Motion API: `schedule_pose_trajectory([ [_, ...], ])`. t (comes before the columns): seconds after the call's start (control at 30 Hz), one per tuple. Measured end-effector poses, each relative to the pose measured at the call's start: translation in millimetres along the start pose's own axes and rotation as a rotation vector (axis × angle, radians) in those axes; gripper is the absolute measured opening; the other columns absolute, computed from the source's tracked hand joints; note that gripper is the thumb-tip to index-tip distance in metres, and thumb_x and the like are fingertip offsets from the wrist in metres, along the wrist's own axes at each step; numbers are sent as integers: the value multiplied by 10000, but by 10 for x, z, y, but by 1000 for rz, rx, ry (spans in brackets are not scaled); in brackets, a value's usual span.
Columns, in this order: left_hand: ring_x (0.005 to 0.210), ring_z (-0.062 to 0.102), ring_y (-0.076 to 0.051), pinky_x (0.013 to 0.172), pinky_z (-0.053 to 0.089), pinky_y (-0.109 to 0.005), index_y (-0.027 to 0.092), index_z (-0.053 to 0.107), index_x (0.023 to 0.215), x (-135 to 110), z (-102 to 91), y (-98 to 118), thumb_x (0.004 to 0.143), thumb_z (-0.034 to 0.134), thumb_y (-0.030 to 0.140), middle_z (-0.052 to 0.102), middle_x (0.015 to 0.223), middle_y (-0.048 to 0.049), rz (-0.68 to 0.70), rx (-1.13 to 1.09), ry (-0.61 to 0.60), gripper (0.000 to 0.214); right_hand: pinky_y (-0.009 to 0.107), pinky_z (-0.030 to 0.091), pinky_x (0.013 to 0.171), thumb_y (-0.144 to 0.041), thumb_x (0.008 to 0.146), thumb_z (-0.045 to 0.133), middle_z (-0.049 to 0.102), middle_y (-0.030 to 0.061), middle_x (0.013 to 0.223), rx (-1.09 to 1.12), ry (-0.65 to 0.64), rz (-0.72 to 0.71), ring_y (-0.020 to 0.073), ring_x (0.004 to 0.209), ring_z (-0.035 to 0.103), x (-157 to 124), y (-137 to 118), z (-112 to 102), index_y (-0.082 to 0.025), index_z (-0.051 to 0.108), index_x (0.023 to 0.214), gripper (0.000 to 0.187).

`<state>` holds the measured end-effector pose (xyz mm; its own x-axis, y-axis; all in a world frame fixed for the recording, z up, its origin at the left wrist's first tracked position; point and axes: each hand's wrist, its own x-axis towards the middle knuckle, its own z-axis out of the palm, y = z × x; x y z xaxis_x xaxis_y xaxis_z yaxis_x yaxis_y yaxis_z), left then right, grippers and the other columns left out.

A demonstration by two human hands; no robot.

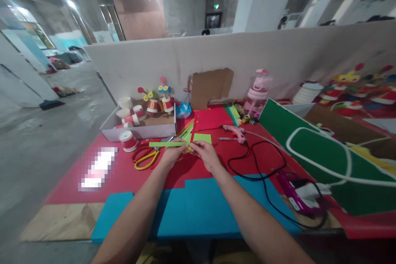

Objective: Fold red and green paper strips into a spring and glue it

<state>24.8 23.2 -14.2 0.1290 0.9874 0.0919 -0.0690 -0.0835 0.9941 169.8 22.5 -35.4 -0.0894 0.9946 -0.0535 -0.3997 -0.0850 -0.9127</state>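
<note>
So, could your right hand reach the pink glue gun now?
Probably yes: the glue gun lies close beyond the right hand, nothing blocking the way, though that hand holds a green strip.

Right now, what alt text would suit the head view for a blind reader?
A person's left hand and right hand pinch a green paper strip above a red table. Yellow-handled scissors lie to the left, a pink glue gun to the right, a box of paper-cup figures behind.

The green paper strip (pixel 163 144) is long, thin and flat. It is held level, sideways, just above the red table (pixel 130 177).
</note>
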Motion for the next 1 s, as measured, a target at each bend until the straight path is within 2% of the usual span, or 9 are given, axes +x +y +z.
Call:
schedule_pose_trajectory([
  [0.13, 549, 481, -97, 533, 357, -216, 143, 617, 748, -6, 4, -18, 656, 724, 381, 550, 591, 19, 5, -11, -51, 276, 259, 488, 662, -431, 561, 794, 646, -8, 656, -39, 35, -91, 117, 614, 577, 2, 11, 6, -167, 661, 719, 335],
  [0.23, 542, 473, -96, 538, 356, -218, 144, 606, 714, -6, -1, -28, 674, 709, 388, 536, 576, 20, 24, -19, -43, 268, 263, 487, 649, -444, 559, 792, 631, -13, 621, -56, 35, -131, 120, 597, 571, -8, 10, 20, -173, 652, 687, 331],
  [0.47, 534, 471, -95, 532, 346, -220, 140, 594, 656, 15, -34, -42, 656, 716, 341, 536, 562, 15, 21, -17, -17, 236, 268, 522, 673, -404, 521, 816, 637, -26, 625, -12, -31, 12, 108, 588, 601, -46, -31, 32, -162, 621, 736, 377],
  [0.57, 532, 474, -92, 544, 358, -223, 134, 592, 657, 29, -20, -43, 680, 702, 360, 539, 565, 10, -3, -90, -37, 253, 270, 533, 671, -401, 531, 816, 649, -19, 607, 22, 10, 10, 120, 595, 627, -51, -43, 46, -165, 597, 732, 379],
  [0.67, 530, 474, -80, 543, 358, -211, 132, 616, 740, 37, -8, -41, 668, 725, 348, 555, 594, 13, -47, -124, -67, 252, 289, 546, 681, -404, 529, 823, 677, 9, 641, 69, 33, -2, 137, 613, 649, -45, -37, 56, -163, 583, 712, 386],
  [1.0, 526, 476, -81, 543, 361, -212, 126, 639, 704, 30, -27, 3, 664, 733, 351, 562, 566, 10, -40, 0, -65, 248, 289, 540, 725, -372, 552, 809, 687, 17, 688, 78, 1, 14, 121, 632, 633, -31, -47, 47, -140, 671, 766, 345],
])
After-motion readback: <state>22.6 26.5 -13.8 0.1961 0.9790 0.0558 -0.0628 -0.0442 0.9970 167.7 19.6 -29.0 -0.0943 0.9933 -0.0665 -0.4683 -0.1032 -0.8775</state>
